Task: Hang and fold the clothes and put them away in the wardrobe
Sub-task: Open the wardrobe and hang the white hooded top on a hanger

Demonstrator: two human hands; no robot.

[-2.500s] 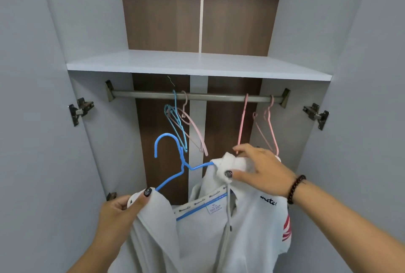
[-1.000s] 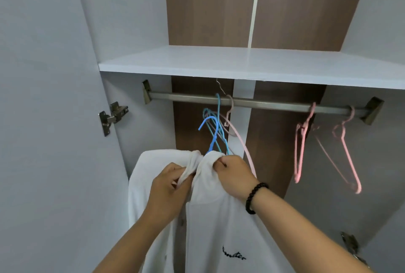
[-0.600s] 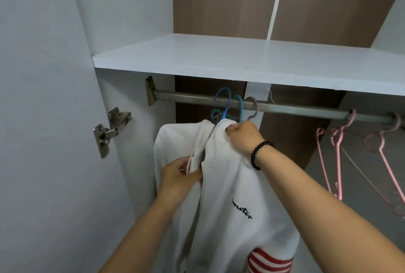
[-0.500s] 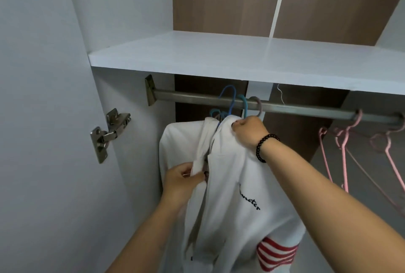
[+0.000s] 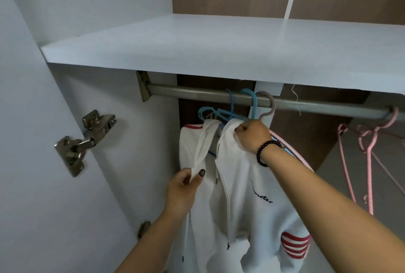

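Head view: the right hand (image 5: pixel 252 135) is fisted on the collar of the white jacket (image 5: pixel 245 196), just under the rail (image 5: pixel 197 92) and blue hangers (image 5: pixel 252 101). Below and left of it, the left hand (image 5: pixel 182 187) pinches the jacket's front edge, thumb over fabric.

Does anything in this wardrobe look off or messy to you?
Slightly. The white jacket hangs open and bunched, both hands gripping it. A loose thread dangles from the shelf across the rail. Nothing looks damaged.
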